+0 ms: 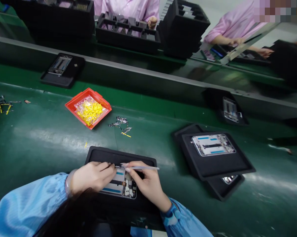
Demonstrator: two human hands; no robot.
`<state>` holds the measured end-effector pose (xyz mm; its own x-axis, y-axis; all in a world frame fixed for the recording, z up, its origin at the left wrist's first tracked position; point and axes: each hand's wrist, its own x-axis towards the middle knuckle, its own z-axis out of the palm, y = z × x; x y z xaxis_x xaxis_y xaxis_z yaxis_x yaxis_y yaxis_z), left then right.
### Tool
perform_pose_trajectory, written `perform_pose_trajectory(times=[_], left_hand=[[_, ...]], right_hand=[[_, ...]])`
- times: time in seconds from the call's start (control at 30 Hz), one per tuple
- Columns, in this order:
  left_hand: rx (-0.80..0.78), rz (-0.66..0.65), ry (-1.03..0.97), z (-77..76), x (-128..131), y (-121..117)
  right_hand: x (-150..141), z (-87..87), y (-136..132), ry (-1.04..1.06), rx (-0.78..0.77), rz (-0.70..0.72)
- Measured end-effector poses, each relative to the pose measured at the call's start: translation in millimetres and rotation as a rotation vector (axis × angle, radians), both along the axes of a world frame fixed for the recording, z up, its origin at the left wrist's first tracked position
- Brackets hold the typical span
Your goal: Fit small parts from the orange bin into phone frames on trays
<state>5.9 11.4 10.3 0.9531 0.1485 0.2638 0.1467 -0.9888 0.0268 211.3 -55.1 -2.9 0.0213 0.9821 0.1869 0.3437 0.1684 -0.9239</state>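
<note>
An opened phone body with blue strips lies on a black foam tray in front of me. My right hand is closed in a pinch on tweezers, whose tip points left at the phone's upper edge. Curled fingers of my left hand rest over the phone's left part, close to the tweezers' tip. Whether they pinch some small piece there is too small to tell. My hair covers the tray's lower left.
Yellow pieces fill a red bin; small dark parts lie beside it. To the right, stacked black trays carry another phone body. More trays stand along the rail. Co-workers in pink sit across the bench.
</note>
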Motion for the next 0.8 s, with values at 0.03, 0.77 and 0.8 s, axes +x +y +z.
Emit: perform_pose_trajectory(times=[0.03, 0.77, 0.8], left_hand=[[-0.002, -0.006, -0.006, -0.2, -0.1, 1.0], [-0.022, 0.005, 0.003, -5.6, -1.9, 4.6], [-0.021, 0.003, 0.006, -5.4, -2.0, 4.8]], right_hand=[[0.0, -0.5, -0.3, 0.033, -0.02, -0.006], [-0.9, 3.0, 2.4, 0.012, 0.012, -0.013], [-0.9, 3.2, 2.4, 0.015, 0.009, -0.011]])
